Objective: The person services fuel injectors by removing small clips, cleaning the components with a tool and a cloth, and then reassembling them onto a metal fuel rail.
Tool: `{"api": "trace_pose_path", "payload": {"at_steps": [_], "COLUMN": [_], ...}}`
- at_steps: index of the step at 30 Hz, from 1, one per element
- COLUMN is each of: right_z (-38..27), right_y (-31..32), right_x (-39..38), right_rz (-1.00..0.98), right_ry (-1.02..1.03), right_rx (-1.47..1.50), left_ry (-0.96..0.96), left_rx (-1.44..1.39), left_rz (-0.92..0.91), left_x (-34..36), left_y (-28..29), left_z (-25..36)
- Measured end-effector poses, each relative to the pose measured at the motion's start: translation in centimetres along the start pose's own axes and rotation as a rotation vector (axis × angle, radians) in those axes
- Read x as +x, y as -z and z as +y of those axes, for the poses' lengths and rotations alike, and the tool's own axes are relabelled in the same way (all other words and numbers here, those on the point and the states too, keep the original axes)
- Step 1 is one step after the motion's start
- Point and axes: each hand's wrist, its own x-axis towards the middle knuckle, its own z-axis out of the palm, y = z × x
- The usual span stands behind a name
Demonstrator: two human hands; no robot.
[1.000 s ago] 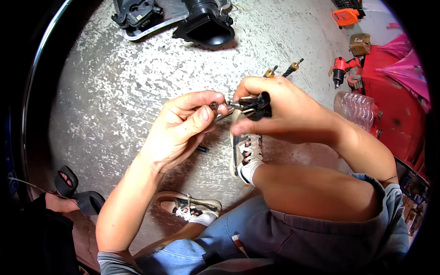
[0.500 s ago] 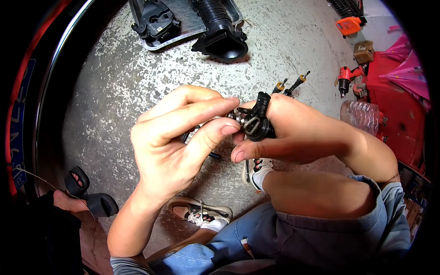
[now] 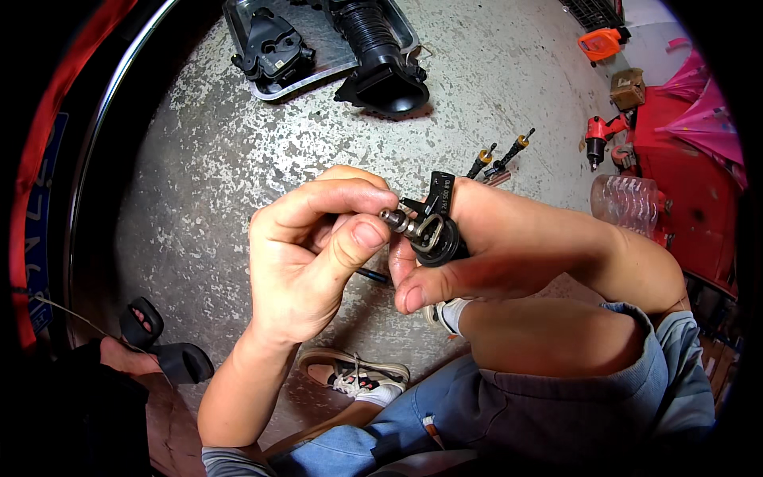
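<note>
A fuel injector with a black plastic body and connector, a metal clip and a ribbed metal end is between my hands, above the floor. My right hand is closed around its black body from the right, with the thumb below. At the metal end, my left hand pinches with thumb and forefinger; the end's round opening shows between the fingertips. Two more injectors with yellowish bands lie on the floor beyond my right hand. A dark rod-like thing shows partly beneath my hands.
At the back, a metal tray holds a black plastic part and a ribbed air duct. To the right are a red impact wrench, a clear plastic bottle and a red cabinet. Another person's sandalled foot is at left.
My hands have lowered slightly with the injector. My left thumb and forefinger have shifted on the metal end, so its tip now shows. The right hand keeps its grip.
</note>
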Motion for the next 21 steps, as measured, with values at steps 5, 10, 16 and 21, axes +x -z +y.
{"api": "trace_pose_path", "payload": {"at_steps": [5,10,16,21], "right_z": [-0.1,0.0,0.4,0.8], "right_y": [0.0,-0.4,-1.3,-1.4], "right_x": [0.0,0.0,-0.4,-0.3], "right_rz": [-0.012,0.024,0.131,0.19], "right_ry": [0.006,0.009,0.003,-0.027], "right_rx": [-0.01,-0.064,-0.159,-0.158], "left_ry": [0.026,0.071,0.117,0.124], "left_rx": [-0.035,0.068,0.024,0.039], "left_rz": [-0.054,-0.081,-0.09,-0.063], "left_x": [0.4,0.5,0.1,-0.1], "left_y": [0.2,0.6,0.7,0.4], "left_z": [0.0,0.8,0.5,-0.1]}}
